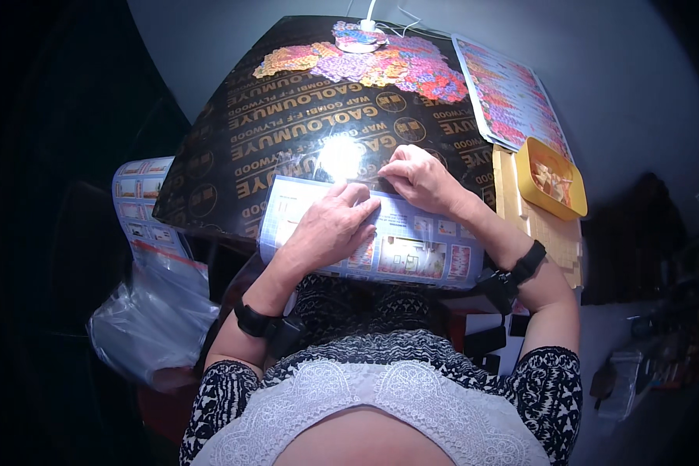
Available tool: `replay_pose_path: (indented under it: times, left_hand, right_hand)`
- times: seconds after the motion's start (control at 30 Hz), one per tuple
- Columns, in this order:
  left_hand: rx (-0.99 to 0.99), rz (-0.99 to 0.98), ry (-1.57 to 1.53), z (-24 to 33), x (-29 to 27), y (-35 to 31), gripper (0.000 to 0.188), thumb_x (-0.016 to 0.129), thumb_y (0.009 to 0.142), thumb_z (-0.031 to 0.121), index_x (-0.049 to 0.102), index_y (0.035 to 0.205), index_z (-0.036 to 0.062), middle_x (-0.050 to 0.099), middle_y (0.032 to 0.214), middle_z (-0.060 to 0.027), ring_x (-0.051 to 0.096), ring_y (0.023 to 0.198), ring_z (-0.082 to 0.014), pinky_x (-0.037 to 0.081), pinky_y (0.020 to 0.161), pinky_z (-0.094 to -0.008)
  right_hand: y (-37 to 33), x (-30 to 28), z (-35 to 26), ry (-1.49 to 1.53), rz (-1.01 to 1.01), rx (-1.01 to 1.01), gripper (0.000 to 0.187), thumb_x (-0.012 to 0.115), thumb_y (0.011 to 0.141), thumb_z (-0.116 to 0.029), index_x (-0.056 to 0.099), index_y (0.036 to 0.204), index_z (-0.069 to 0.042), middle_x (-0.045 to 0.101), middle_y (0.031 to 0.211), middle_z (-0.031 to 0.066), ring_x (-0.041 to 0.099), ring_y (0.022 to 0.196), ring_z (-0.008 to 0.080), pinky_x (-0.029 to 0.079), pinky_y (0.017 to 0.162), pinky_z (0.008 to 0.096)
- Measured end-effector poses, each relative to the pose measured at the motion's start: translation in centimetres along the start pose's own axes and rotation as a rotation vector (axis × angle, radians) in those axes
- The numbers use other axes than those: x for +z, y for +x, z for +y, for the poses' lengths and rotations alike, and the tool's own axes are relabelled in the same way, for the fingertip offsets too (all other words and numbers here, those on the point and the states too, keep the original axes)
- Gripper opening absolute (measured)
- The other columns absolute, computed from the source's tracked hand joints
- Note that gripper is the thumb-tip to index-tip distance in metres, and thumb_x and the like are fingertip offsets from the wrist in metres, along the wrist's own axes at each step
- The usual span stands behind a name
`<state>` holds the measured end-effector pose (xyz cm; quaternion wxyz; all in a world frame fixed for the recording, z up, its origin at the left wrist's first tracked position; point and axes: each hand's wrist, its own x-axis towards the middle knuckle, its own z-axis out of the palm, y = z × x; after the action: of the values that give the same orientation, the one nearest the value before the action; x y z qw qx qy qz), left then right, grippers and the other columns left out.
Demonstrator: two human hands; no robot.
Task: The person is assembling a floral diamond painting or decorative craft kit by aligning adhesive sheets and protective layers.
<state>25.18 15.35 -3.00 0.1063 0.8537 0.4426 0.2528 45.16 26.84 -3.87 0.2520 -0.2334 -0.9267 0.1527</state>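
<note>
Head view: the left hand (335, 220) rests palm-down on a blue-edged printed sheet (412, 260), its fingers bent and its thumb reaching toward the right; whether its fingertips pinch anything cannot be told. Beside it, just past the sheet's far edge, the right hand (421, 179) is drawn into a pinch, thumb and fingertips together, and I cannot tell whether something small is between them. The sheet itself, covered in small pictures and panels, lies across the near edge of the dark plywood tabletop (287, 136), with its near side toward the lap.

Each forearm wears a black strap with a boxy device, the left strap (255, 320) and the right strap (530, 261).

Beyond the hands, a bright glare shines on the tabletop. Farther back, flower-patterned paper cutouts (349, 68) in orange, pink, purple and red overlap one another, and a white round-based stand (360, 40) sits among them. Along the right edge lies a floral printed sheet (516, 97); nearer, a yellow plastic box (530, 185) holding pale scraps (553, 183) sits on brown cardboard (511, 182).

Off the table's left side, another printed sheet (141, 186) hangs above a crumpled clear plastic bag (154, 322).
</note>
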Motion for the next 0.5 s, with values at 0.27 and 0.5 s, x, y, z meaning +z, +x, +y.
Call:
replay_pose_path:
  times: [0.27, 0.5]
  left_hand:
    - [0.024, 0.033, 0.015, -0.2, 0.3, 0.0, 0.037, 0.067, 0.078, 0.015, 0.059, 0.108, -0.0044, 0.058, 0.109, -0.014, 0.054, 0.095, -0.0303, 0.047, 0.085, -0.0384]
    - [0.013, 0.008, 0.038, 0.1, 0.1, -0.1, 0.033, 0.068, 0.077, 0.015, 0.062, 0.103, -0.0033, 0.058, 0.109, -0.0146, 0.055, 0.094, -0.03, 0.048, 0.083, -0.0383]
  right_hand:
    - [-0.8, -0.3, -1.5, -0.091, 0.087, -0.136, 0.018, 0.065, 0.074, 0.002, 0.069, 0.091, -0.004, 0.059, 0.081, 0.0103, 0.059, 0.077, 0.0263, 0.049, 0.07, 0.036]
    - [-1.0, -0.6, -2.7, -0.178, 0.028, -0.169, 0.02, 0.062, 0.071, -0.001, 0.068, 0.09, -0.004, 0.057, 0.081, 0.0083, 0.058, 0.079, 0.0241, 0.048, 0.072, 0.0349]
